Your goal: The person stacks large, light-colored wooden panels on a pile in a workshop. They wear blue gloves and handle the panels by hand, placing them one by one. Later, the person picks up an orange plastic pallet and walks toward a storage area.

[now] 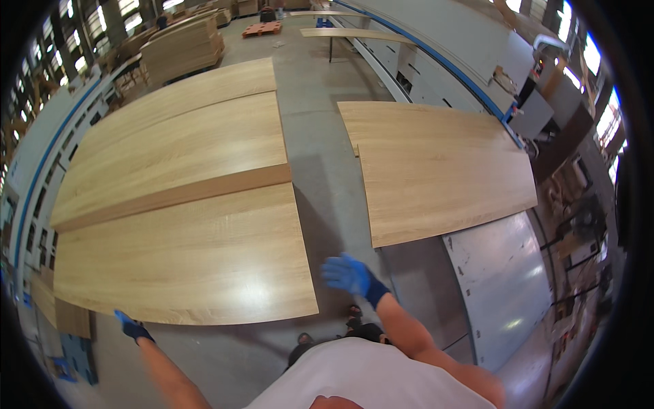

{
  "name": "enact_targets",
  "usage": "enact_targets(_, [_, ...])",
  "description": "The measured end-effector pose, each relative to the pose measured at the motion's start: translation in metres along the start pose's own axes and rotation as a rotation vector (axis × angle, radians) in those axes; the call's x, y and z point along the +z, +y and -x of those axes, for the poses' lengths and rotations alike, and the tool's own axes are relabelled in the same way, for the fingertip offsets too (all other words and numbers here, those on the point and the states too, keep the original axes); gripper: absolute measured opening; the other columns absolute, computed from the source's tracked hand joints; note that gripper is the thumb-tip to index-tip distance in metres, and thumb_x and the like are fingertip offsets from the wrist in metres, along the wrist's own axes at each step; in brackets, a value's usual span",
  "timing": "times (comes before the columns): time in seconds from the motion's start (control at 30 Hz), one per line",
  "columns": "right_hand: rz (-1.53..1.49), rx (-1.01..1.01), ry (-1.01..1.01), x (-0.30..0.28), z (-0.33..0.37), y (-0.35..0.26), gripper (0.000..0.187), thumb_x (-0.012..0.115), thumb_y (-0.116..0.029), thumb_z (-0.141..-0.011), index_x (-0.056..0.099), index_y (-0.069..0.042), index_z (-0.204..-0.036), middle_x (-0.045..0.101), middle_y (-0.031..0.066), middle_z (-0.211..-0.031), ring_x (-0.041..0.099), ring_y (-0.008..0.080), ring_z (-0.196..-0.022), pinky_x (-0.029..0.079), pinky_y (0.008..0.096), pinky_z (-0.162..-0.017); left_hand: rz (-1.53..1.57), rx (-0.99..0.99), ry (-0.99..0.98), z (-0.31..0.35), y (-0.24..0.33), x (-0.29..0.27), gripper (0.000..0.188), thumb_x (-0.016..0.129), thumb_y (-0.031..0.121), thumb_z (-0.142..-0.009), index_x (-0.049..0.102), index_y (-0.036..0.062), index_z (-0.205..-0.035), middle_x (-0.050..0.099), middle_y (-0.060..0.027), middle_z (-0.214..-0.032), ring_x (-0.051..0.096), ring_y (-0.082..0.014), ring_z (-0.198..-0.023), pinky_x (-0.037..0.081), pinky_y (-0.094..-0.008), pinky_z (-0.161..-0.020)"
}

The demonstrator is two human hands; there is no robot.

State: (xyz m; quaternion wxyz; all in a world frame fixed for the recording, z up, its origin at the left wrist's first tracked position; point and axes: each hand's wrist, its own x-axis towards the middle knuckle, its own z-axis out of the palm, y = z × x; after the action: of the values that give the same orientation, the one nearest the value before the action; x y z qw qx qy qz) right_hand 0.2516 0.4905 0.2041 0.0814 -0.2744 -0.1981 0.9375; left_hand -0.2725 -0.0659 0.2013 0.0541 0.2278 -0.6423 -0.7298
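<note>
My left hand (129, 326), in a blue glove with a dark cuff, is at the near left edge of a wood-grain panel (184, 259). Its fingers look stretched out, seen edge-on, with the tips at the panel's rim; whether they touch it is unclear. My right hand (351, 276), gloved alike, hovers over the gap between the panel stacks, slightly blurred. Its fingers are extended and nothing is in it. Behind the near panel lies a second wood-grain panel (184, 150) at a different height, with a brown side face between them.
At right, more wood-grain panels (443, 170) rest beside a grey metal table (504, 286). A long machine with a blue rail (443, 58) runs along the far right. Far left stands a stack of boards (180, 54); an orange pallet (261, 29) lies on the grey floor.
</note>
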Motion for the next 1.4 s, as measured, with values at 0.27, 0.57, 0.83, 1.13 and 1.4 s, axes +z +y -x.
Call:
enact_targets(0.27, [-0.453, -0.631, 0.348, -0.209, 0.082, -0.050, 0.060, 0.054, -0.056, -0.089, 0.045, -0.021, -0.137, 0.051, 0.0082, -0.133, 0.051, 0.0278, -0.115, 0.041, 0.0514, -0.096, -0.252, -0.439, -0.551, 0.191, -0.231, -0.012, 0.053, 0.042, 0.049, -0.095, 0.049, 0.0104, -0.130, 0.054, -0.0095, -0.124, 0.054, -0.0283, -0.106, 0.044, -0.0448, -0.088])
enact_targets(0.57, [-0.398, -0.831, 0.321, -0.276, 0.104, -0.065, 0.063, 0.054, -0.046, -0.094, 0.038, -0.009, -0.141, 0.046, 0.0110, -0.140, 0.044, 0.0317, -0.127, 0.036, 0.0480, -0.106, -0.758, -0.585, -1.224, 0.551, -0.257, 0.133, 0.037, 0.055, 0.032, -0.096, 0.059, 0.0105, -0.125, 0.062, -0.0026, -0.116, 0.061, -0.0156, -0.101, 0.050, -0.0321, -0.082])
enact_targets(0.83, [-0.613, -0.611, 0.244, -0.244, 0.167, 0.061, 0.063, 0.051, -0.044, -0.095, 0.033, -0.008, -0.145, 0.040, 0.0130, -0.146, 0.041, 0.0339, -0.131, 0.033, 0.0503, -0.109, -0.563, -0.658, -1.424, 0.623, -0.271, 0.196, 0.046, 0.064, 0.028, -0.091, 0.055, 0.0019, -0.127, 0.061, -0.0081, -0.119, 0.058, -0.0175, -0.105, 0.048, -0.0322, -0.090])
enact_targets(1.13, [-0.482, -0.614, 0.275, -0.137, 0.212, 0.029, 0.056, 0.053, -0.036, -0.095, 0.040, -0.006, -0.140, 0.047, 0.0126, -0.141, 0.044, 0.0305, -0.129, 0.036, 0.0471, -0.107, -0.339, -0.764, -1.327, 0.641, -0.175, 0.199, 0.043, 0.069, 0.014, -0.086, 0.056, -0.0054, -0.122, 0.065, -0.0154, -0.111, 0.064, -0.0220, -0.096, 0.051, -0.0351, -0.086])
enact_targets(1.4, [0.120, -0.933, 0.720, -0.209, 0.293, -0.040, 0.066, 0.049, -0.049, -0.093, 0.035, -0.008, -0.143, 0.046, 0.0130, -0.139, 0.046, 0.0311, -0.125, 0.039, 0.0480, -0.103, -0.380, -0.524, -1.282, 0.613, -0.006, 0.200, 0.036, 0.072, 0.013, -0.081, 0.064, -0.0077, -0.110, 0.069, -0.0127, -0.096, 0.065, -0.0176, -0.084, 0.053, -0.0298, -0.076])
